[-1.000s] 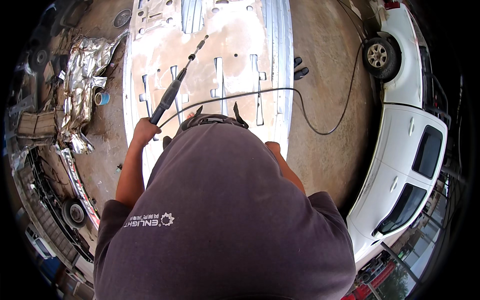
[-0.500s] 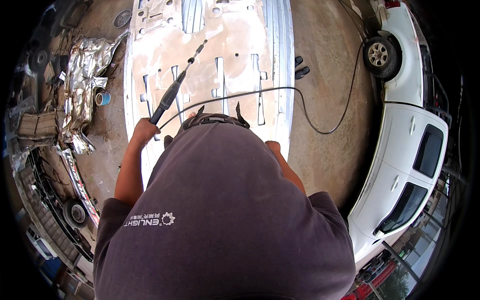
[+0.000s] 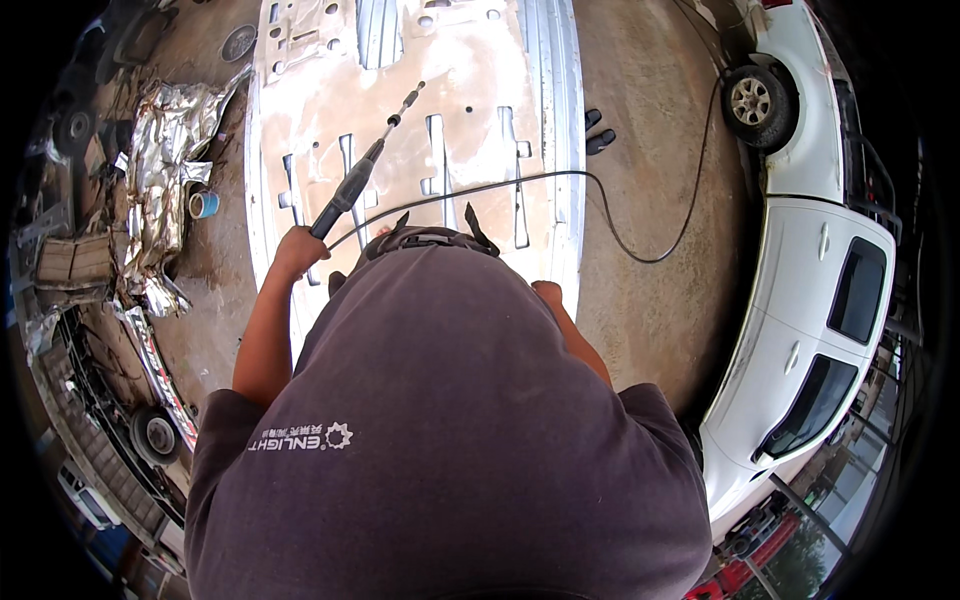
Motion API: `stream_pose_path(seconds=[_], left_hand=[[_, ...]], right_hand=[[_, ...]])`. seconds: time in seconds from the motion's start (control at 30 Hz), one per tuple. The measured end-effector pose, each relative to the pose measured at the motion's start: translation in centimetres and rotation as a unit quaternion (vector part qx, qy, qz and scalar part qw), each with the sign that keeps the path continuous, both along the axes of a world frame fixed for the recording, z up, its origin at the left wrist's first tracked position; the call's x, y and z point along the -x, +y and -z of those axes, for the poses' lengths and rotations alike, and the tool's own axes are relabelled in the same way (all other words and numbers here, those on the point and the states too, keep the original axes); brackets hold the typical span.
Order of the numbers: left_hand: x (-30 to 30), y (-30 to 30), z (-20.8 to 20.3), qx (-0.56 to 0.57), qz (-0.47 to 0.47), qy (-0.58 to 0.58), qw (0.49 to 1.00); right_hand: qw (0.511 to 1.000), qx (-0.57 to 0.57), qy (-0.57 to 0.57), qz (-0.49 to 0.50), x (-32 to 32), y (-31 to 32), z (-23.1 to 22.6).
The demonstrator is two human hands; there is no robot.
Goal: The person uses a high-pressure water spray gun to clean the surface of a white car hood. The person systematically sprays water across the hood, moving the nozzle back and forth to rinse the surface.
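Note:
My left hand [image 3: 298, 252] is closed around the rear grip of a black pressure washer wand [image 3: 355, 183]. The wand slants away to the right, its thin nozzle end over a large pale metal panel [image 3: 400, 100] with slots and round holes. From near the grip a black hose [image 3: 468, 190] crosses the panel and loops off its right side. At the panel's right edge is my right hand [image 3: 546, 291], mostly behind my shirt, so its fingers are hidden. I am leaning over or standing on the panel; my feet are mostly covered by my body.
Black shoes or sandals [image 3: 600, 132] lie right of the panel on the brown floor [image 3: 640, 310]. A white pickup [image 3: 810, 290] stands further right. At left are crumpled silvery sheeting [image 3: 160, 160], a blue tin [image 3: 204, 205], a round grey dish [image 3: 238, 43] and a wheel [image 3: 154, 435].
My left hand and the wand have moved slightly forward and to the right; the nozzle end has shifted right. My right hand looks unchanged. The view has shifted slightly.

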State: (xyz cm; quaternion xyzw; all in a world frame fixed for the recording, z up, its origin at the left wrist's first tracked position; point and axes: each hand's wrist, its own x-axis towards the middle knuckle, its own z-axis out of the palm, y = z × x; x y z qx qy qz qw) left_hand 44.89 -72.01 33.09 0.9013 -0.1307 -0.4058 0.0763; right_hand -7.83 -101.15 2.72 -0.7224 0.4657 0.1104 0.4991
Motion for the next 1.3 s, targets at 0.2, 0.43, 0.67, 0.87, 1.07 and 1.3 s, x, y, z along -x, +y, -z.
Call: stream_pose_path(seconds=[0.2, 0.43, 0.67, 0.87, 1.07, 1.3], left_hand=[[-1.5, -1.2, -0.5, 0.009, -0.072, 0.05, 0.996], [-0.2, 0.7, 0.2, 0.005, -0.047, 0.006, 0.999], [-1.1, -0.6, 2.4, 0.027, -0.051, 0.024, 0.998], [-1.3, -2.0, 1.1, 0.014, -0.062, 0.033, 0.997], [-0.6, -1.5, 0.3, 0.03, -0.075, 0.044, 0.996], [0.1, -0.4, 2.4, 0.045, -0.02, 0.001, 0.999]], right_hand=[[0.965, 0.133, 0.118, -0.193, -0.4, 0.5, -1.2], [0.883, 0.178, 0.263, -0.346, -2.4, 1.2, -5.1], [0.915, 0.168, 0.218, -0.295, -1.5, 0.9, -5.3], [0.995, 0.034, 0.097, -0.014, 0.6, 0.5, -2.4], [0.918, 0.184, 0.208, -0.283, -1.4, 1.1, -4.9], [0.929, 0.17, 0.192, -0.267, -1.4, 1.4, -5.2]])
